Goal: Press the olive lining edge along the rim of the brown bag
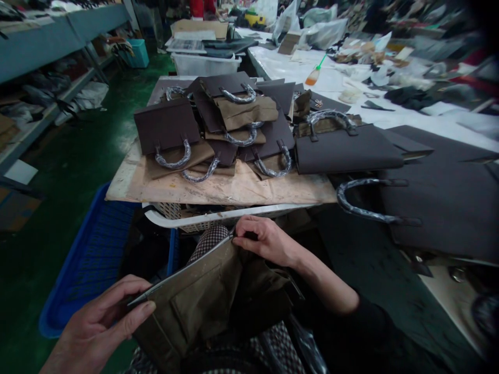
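Note:
On my lap lies a handbag (pixel 198 296) with its olive-brown lining showing, and its top edge runs slantwise between my hands. My left hand (pixel 105 317) pinches the near left end of that edge between thumb and fingers. At the far end, my right hand (pixel 265 239) has its fingers closed on the same edge, close to the corner. A plastic-wrapped handle of the bag hangs low near my knees, partly in shadow. Dark brown handbag pieces (pixel 167 124) with wrapped handles are heaped on the board in front of me.
A wooden board (pixel 218 187) rests over a white basket (pixel 187 221). To the left, a blue crate (pixel 89 259) stands on the green floor. More bag pieces (pixel 440 202) lie at right. A bottle with orange liquid (pixel 313 76) stands on the cluttered white table (pixel 280 67).

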`<state>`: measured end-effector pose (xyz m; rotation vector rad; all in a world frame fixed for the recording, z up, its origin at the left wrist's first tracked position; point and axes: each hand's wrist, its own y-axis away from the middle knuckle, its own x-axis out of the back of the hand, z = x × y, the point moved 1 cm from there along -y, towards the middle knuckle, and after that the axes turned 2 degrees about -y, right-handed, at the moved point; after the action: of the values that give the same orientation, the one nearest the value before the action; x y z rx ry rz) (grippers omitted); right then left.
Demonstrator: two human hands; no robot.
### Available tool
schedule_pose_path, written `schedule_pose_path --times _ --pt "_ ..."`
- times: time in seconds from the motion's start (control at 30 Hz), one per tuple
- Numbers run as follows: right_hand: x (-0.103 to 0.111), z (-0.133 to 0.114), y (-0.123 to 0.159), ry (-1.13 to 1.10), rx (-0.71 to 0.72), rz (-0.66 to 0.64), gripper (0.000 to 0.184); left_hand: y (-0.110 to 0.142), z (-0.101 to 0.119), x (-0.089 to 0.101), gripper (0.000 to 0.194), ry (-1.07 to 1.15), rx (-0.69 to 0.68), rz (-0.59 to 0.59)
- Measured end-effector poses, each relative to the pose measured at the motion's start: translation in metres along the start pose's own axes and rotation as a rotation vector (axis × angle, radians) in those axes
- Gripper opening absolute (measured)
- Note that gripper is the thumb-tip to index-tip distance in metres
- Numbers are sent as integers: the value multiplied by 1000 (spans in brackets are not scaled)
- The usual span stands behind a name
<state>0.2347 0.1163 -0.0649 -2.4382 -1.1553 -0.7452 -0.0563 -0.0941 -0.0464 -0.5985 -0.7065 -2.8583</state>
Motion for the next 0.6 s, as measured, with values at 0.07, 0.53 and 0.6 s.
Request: schedule_pose_path --times 0.07,0.53,0.6 --pt "0 0 2 -54 27 3 16 1 1 -1 31 8 14 16" --pt "18 -5 19 -494 131 -278 10 6 20 -10 34 -4 81 75" --pt "15 -4 19 -453 86 -212 10 7 20 -11 36 5 81 99"
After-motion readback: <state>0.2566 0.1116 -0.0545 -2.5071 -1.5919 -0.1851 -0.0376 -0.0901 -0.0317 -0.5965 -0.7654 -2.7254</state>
